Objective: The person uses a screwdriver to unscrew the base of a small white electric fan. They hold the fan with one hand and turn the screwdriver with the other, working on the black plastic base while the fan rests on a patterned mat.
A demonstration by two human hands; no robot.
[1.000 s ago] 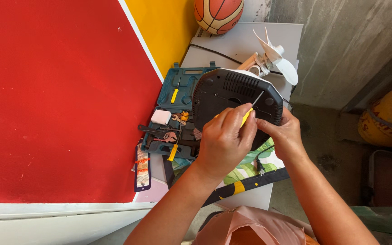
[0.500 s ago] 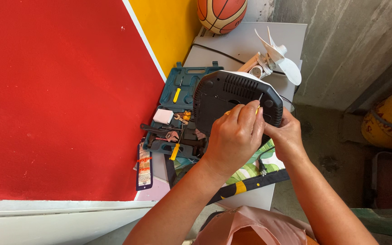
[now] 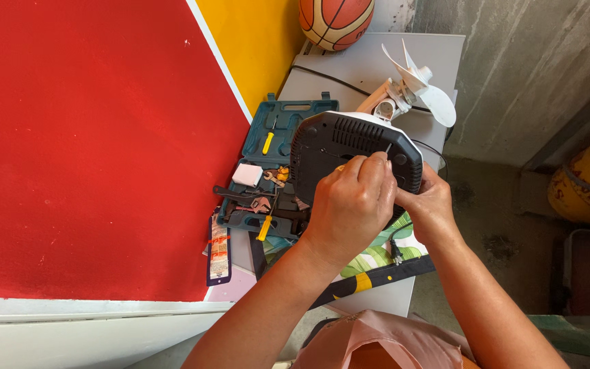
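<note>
Black domed plastic fan base (image 3: 349,154) at frame centre; left hand (image 3: 353,201) pinches thin screwdriver (image 3: 385,152), shaft slanting up-right; right hand (image 3: 431,201) clasps base's right edge

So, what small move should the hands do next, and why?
Probably keep turning: the left hand grips a screwdriver with its tip pressed into the black fan base, while the right hand steadies the base's edge.

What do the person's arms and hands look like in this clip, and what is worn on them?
Both forearms are bare to the bottom edge of the view: no sleeves, gloves, watch or bracelets. No rings show on the left hand or the right hand. Below, between the arms, lies salmon-pink cloth, apparently clothing.
</note>
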